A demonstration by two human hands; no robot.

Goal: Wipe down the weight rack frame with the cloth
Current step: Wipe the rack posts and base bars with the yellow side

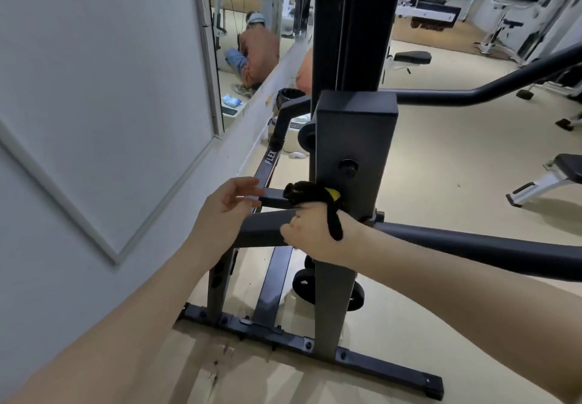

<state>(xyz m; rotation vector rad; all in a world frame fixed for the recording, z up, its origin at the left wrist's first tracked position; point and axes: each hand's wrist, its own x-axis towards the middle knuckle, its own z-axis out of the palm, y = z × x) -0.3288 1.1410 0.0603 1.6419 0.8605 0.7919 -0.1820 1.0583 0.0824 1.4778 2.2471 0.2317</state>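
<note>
The dark grey weight rack frame [356, 139] stands in the middle, with a tall upright, short horizontal arms and a floor base. My right hand [310, 233] grips a black cloth with a yellow patch [310, 194], holding it bunched against a short horizontal arm beside the upright; a strip of cloth hangs over my wrist. My left hand [225, 211] hovers just left of that arm's end, fingers relaxed and slightly spread, holding nothing.
A pale wall [94, 120] and a mirror [248, 41] run close on the left. A black weight plate [307, 285] sits low behind the upright. A curved black bar [472, 243] juts right under my forearm. Benches [554, 176] stand on the beige floor at right.
</note>
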